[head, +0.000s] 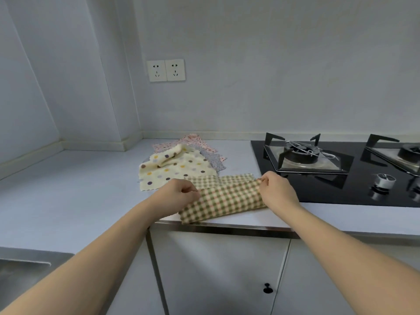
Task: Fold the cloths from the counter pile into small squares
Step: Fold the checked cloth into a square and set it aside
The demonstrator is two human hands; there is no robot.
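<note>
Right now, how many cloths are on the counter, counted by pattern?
Green checked cloth, pinched by left hand and right hand: 1
Cream dotted cloth: 1
Pink flowered cloth: 1
Grey flowered cloth: 1
Total: 4

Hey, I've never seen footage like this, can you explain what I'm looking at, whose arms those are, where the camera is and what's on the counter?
There is no machine here. A person wears a camera on the head, so the one picture looks forward and down along their own bare arms. The left hand and right hand each pinch an end of a checked cloth, already folded over, at the counter's front edge. Behind it lies a pile: a dotted cloth on top of pink and grey patterned ones. To the right is a black gas stove; a sink corner shows lower left, and sockets sit on the wall.
</note>
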